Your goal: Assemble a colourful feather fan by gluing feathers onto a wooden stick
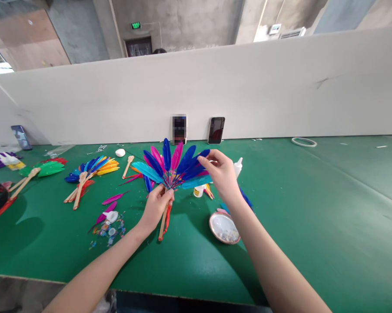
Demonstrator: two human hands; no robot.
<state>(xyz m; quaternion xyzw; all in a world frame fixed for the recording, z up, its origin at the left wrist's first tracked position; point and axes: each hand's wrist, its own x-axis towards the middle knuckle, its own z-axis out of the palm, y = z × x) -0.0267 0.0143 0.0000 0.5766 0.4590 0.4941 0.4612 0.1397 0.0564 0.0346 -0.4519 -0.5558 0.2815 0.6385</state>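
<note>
Feather fan (171,167) stood upright above green desk (313,208), blue, pink and turquoise feathers spread. Left hand (157,206) gripped wooden handle (164,221) at fan base, fingers closed round it. Right hand (221,174) pinched tip of blue feather (196,161) at fan's right edge. Shallow dish (224,227) lay just below, glue bottle (237,167) behind right hand.
</note>
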